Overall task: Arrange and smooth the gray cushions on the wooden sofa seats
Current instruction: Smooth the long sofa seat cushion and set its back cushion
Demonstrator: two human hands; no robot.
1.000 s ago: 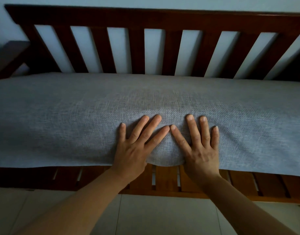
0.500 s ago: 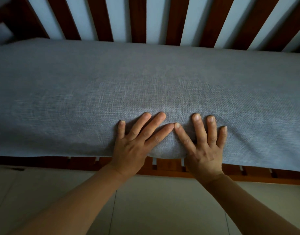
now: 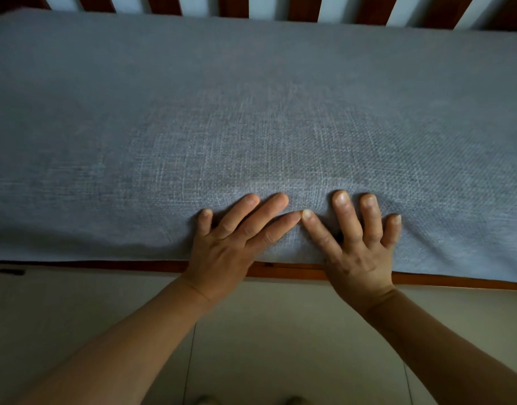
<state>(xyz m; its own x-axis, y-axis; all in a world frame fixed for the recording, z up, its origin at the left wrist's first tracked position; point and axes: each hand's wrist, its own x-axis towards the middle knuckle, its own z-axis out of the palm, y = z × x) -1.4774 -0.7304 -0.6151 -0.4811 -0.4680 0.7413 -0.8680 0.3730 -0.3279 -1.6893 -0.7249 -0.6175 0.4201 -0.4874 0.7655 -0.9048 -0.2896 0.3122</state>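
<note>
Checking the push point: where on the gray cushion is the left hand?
In the head view, the left hand presses flat on the front edge of the gray cushion, near centre, its index fingertip touching the right hand.

Gray woven cushion lies flat across wooden sofa seat, front edge dented.

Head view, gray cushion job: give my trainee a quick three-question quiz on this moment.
1. True or false: both hands lie flat, fingers spread, on the gray woven-fabric cushion.
2. Where are the left hand and right hand placed? A) far edge by the dark wooden back slats B) near front edge C) on the pale tiled floor
3. Fill in: the two index fingertips ____ each other.

Key: 1 true; 2 B; 3 touch.
</note>
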